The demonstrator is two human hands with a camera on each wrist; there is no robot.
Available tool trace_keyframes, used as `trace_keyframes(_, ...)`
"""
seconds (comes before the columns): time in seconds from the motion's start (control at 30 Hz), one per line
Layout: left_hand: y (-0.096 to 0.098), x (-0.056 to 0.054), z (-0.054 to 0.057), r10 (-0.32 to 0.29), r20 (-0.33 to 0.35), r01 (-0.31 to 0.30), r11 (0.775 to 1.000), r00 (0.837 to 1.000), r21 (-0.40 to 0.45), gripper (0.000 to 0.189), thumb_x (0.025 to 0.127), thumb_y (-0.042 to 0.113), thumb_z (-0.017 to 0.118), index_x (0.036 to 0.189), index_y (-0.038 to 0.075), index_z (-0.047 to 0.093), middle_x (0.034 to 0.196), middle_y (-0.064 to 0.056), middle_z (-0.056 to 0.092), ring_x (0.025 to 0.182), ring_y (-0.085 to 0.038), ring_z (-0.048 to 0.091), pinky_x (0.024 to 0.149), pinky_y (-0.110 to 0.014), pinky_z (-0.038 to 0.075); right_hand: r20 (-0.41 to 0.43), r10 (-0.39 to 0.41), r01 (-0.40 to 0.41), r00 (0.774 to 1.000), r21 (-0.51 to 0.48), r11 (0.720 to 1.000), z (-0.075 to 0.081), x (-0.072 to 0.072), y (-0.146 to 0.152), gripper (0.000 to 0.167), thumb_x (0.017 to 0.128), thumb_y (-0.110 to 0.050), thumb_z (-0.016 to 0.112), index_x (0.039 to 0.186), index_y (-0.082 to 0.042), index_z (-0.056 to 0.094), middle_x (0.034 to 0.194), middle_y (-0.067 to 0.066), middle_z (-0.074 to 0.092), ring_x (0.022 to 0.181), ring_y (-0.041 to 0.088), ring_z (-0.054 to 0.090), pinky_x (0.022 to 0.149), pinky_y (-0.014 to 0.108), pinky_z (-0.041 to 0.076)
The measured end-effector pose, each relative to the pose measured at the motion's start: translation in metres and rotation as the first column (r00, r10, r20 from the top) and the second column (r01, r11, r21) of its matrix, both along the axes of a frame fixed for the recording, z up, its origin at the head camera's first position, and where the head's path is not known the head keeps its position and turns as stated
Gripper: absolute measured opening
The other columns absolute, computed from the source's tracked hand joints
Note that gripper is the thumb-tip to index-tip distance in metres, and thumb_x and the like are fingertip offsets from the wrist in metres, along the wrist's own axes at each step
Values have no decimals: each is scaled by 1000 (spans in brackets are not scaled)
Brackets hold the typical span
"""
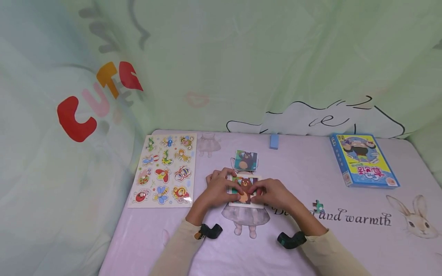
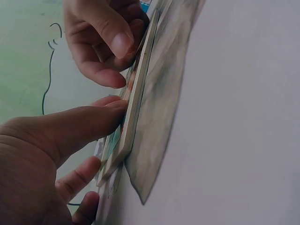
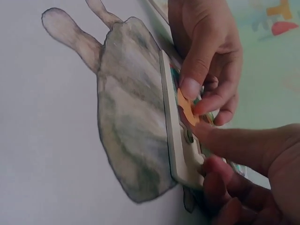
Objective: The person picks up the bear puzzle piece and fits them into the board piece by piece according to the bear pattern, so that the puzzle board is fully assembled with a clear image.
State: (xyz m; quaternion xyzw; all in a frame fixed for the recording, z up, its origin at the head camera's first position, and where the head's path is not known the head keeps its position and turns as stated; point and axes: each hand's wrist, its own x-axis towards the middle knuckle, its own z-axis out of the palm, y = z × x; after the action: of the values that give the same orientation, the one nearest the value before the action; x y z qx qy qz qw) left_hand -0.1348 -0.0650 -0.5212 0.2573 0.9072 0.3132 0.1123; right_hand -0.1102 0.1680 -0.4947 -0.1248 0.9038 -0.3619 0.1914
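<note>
In front of me lies a small jigsaw puzzle of a brown bear (image 1: 245, 184), set in a pale-framed tray (image 1: 238, 205). My left hand (image 1: 221, 188) is at its left side, thumb and forefinger touching the picture. From the other side, my right hand (image 1: 274, 193) presses a fingertip on the bear. Between the hands, an orange piece (image 3: 186, 108) sits under the fingertips in the right wrist view. Bare tray shows beside it, near the right fingers. A loose green and brown puzzle piece (image 1: 318, 207) lies to the right of my right forearm.
A bear picture card (image 1: 246, 160) lies just beyond the tray. To the left is a board of insect pictures (image 1: 162, 170). A small blue block (image 1: 274, 142) stands near the back edge, and a blue and yellow box (image 1: 364, 161) rests at the right.
</note>
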Motion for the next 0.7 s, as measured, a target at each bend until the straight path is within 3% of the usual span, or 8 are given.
trace_keyframes(0.23, 0, 0, -1, -1, 5, 1, 1000, 1000, 6, 8, 84, 33, 82, 93, 35, 81, 137, 4, 51, 122, -27, 40, 103, -56, 22, -30, -17, 16, 999, -28, 999, 8, 8, 19, 19, 91, -20, 76, 108, -15, 76, 80, -4, 61, 73, 14, 53, 64, 27, 44)
trace_keyframes(0.7, 0, -2, -6, -5, 0, 5, 1000, 1000, 21, 8, 84, 36, 82, 92, 36, 81, 138, 5, 50, 121, -26, 39, 103, -54, 20, -90, -104, 110, 990, 66, 992, 32, 16, 89, 21, 93, -31, 74, 108, -16, 78, 93, -3, 71, 86, 18, 57, 66, 24, 51)
